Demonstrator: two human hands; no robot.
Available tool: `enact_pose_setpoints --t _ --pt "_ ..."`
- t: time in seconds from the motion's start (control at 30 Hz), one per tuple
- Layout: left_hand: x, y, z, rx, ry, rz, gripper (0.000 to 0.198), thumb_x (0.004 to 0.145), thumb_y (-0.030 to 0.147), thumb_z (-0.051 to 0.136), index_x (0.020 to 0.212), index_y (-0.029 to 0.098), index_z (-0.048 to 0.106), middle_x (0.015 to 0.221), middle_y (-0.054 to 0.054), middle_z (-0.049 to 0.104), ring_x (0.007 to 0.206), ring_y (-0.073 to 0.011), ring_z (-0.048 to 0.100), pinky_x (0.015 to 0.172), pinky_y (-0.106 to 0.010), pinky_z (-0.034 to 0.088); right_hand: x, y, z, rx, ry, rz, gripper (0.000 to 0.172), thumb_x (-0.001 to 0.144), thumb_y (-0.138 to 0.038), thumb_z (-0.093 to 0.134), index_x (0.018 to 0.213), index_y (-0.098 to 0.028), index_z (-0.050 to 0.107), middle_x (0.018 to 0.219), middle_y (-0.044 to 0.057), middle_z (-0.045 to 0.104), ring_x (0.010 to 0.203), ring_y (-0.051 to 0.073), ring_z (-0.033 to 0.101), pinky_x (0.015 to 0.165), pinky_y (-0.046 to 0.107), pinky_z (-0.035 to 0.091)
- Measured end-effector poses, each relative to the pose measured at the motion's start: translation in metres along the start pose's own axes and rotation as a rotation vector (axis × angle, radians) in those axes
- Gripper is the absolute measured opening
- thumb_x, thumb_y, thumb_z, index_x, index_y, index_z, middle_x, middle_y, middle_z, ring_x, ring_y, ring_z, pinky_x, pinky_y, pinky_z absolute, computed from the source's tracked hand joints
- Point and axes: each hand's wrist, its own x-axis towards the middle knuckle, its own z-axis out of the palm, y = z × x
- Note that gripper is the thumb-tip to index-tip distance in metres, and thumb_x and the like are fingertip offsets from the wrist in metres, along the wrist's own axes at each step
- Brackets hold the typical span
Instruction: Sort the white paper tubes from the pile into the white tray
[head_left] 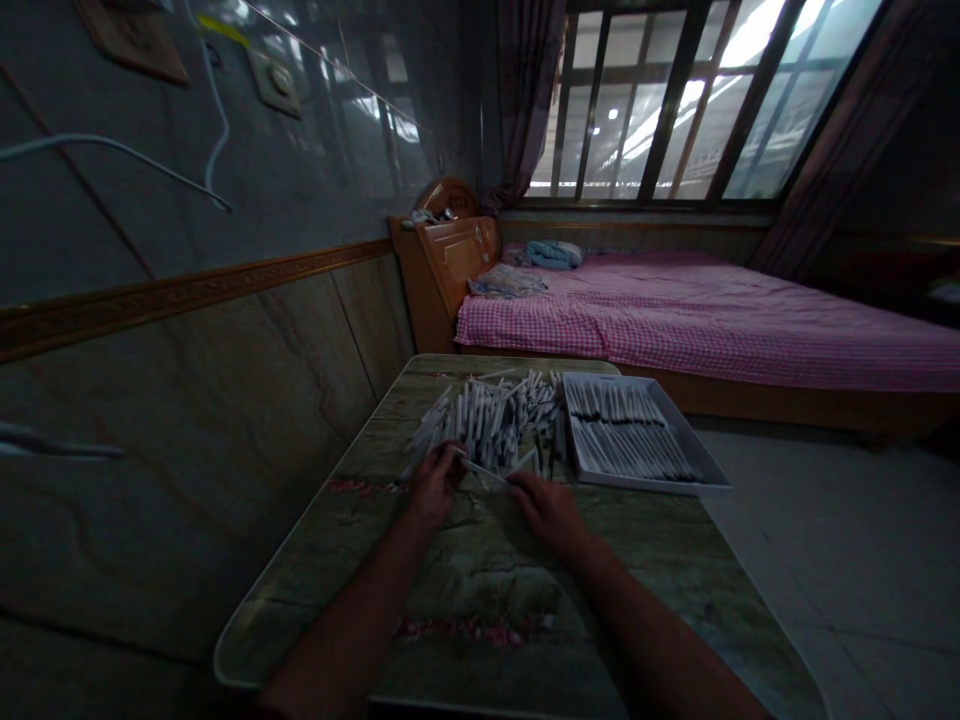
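Between my two hands is one thin, pale, pen-like stick (486, 471), slightly tilted down to the right. Its left end is pinched in the fingers of my left hand (435, 485). My right hand (549, 512) grips the other end, with thumb and fingers closed. Just beyond the hands lies a loose pile of white pens (487, 415), some with dark ends. A shallow white box (694, 440) to the right holds pens in two neat rows. Fine detail on the pens is too dim to make out.
The table (465, 580) has a marbled green top with rounded corners. A tiled wall (247, 430) runs close along its left side. Behind it stands a bed (637, 310) with a pink checked sheet. A white cable (112, 143) sticks out from the wall.
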Motion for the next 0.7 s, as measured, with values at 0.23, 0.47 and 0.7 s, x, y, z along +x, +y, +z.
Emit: enact_pose_setpoints --t 0.23,0.47,0.7 --pt "-0.003 0.0 -0.002 0.035 -0.042 -0.02 0.022 0.073 0.026 0.079 0.082 0.018 0.062 0.075 0.001 0.072 0.07 -0.0121 0.07 0.068 -0.024 0.058 0.001 0.003 0.003 -0.063 0.009 0.031 0.031 0.096 -0.031 0.043 0.111 -0.022 0.068 0.098 0.008 0.075 0.084 0.021 0.07 0.075 0.03 0.049" --pt "-0.009 -0.002 0.002 0.077 -0.058 -0.015 0.035 0.061 0.029 0.086 0.082 0.016 0.061 0.074 0.001 0.071 0.066 -0.0128 0.069 0.064 -0.026 0.058 0.001 0.003 0.003 -0.166 0.026 0.022 0.029 0.095 -0.03 0.044 0.112 -0.022 0.067 0.097 0.009 0.075 0.085 0.022 0.069 0.073 0.029 0.048" --pt "-0.016 -0.002 0.006 0.114 -0.11 0.004 0.048 0.05 0.039 0.09 0.079 0.015 0.062 0.074 0.0 0.07 0.065 -0.0128 0.068 0.062 -0.024 0.056 0.0 -0.008 0.003 -0.281 0.043 0.04 0.026 0.095 -0.033 0.048 0.102 -0.021 0.07 0.088 0.01 0.073 0.076 0.021 0.065 0.069 0.027 0.043"
